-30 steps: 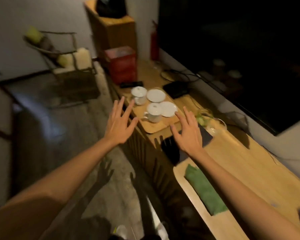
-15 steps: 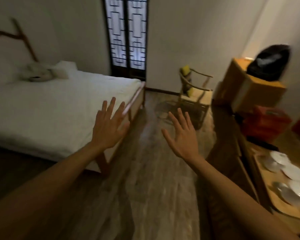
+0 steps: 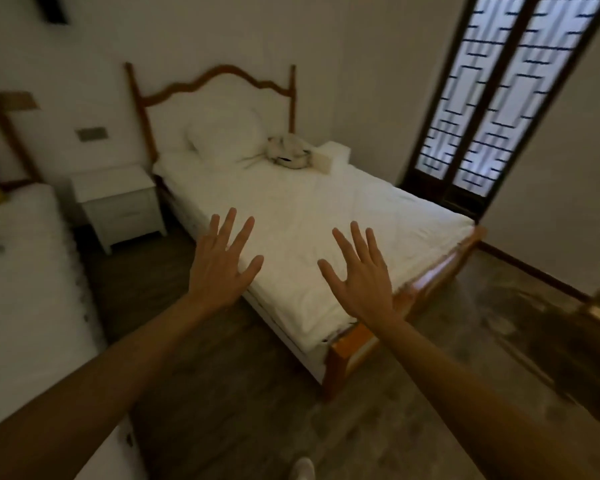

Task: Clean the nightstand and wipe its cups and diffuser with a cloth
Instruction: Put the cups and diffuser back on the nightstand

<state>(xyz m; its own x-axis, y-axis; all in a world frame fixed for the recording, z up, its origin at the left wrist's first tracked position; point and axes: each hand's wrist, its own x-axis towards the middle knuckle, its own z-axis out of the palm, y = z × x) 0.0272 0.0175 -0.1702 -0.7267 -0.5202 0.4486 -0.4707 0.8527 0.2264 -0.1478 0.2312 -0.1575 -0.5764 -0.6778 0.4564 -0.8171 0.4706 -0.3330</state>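
Nightstand point(image 3: 118, 202) is seen beside the bed point(image 3: 309, 216), well beyond the left hand point(image 3: 222, 261); both it and the right hand point(image 3: 364, 271) are held out, fingers spread, grasping nothing.

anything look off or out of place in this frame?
Slightly. A cream bag lies slumped on the bed beside the pillow. Both hands, left and right, hold nothing. Nightstand top looks bare.

Head view, downward toward bed point(image 3: 326, 230)
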